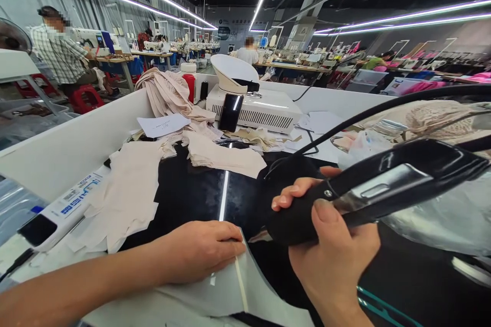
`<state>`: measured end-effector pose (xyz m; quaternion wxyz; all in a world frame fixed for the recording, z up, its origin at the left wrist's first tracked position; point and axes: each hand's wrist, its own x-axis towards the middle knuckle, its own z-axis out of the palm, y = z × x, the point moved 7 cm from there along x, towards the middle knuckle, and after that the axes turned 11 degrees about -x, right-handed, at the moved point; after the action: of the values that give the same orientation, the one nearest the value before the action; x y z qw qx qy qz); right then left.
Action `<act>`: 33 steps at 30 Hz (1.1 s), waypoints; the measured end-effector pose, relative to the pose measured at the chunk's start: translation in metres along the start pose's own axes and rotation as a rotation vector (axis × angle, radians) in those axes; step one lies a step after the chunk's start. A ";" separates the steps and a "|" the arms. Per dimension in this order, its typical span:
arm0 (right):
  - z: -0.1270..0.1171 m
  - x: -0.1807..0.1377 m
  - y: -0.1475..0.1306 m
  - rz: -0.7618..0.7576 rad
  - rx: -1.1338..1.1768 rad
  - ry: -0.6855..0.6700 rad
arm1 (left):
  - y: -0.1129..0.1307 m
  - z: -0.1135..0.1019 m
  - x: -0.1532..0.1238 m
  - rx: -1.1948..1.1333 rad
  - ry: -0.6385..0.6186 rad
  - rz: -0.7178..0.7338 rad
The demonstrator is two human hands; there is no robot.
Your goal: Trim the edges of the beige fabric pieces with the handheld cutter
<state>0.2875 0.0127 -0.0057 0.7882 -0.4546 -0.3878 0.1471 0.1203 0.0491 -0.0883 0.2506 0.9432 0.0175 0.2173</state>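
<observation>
My left hand [209,250] rests low in the middle of the view, its fingers curled together at the edge of a pale fabric piece [222,291]. A narrow cream strip [241,283] runs down that piece from beside my fingertips. My right hand [333,240] is wrapped round a black corded hand iron [379,179] with a shiny metal panel on its side. The iron's rounded front end points toward my left hand, just above the glossy black work surface [192,199]; I cannot tell whether it touches anything. Its underside is mostly hidden.
Stacked beige fabric pieces [134,179] lie at the left, with another stack [222,156] ahead. Behind them stand a phone [230,112] and a white vented machine [264,107]. A cable [345,122] arches at the right above plastic bags [441,214]. A white partition [76,138] borders the left.
</observation>
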 end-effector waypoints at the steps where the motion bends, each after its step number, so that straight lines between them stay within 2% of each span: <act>1: 0.001 -0.001 0.001 0.000 0.002 0.000 | 0.000 0.000 0.000 -0.005 -0.003 -0.004; 20: 0.004 -0.007 0.009 0.000 -0.035 -0.009 | 0.000 0.000 -0.001 -0.006 0.005 -0.001; 28: -0.004 -0.009 -0.004 -0.018 -0.034 0.030 | -0.001 -0.001 -0.002 0.041 -0.050 -0.007; 33: -0.006 -0.012 -0.006 -0.025 -0.061 0.034 | 0.000 -0.003 -0.002 0.035 -0.038 -0.004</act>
<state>0.2833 -0.0010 -0.0084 0.7822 -0.4759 -0.3844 0.1178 0.1168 0.0501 -0.0866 0.2347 0.9514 0.0183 0.1986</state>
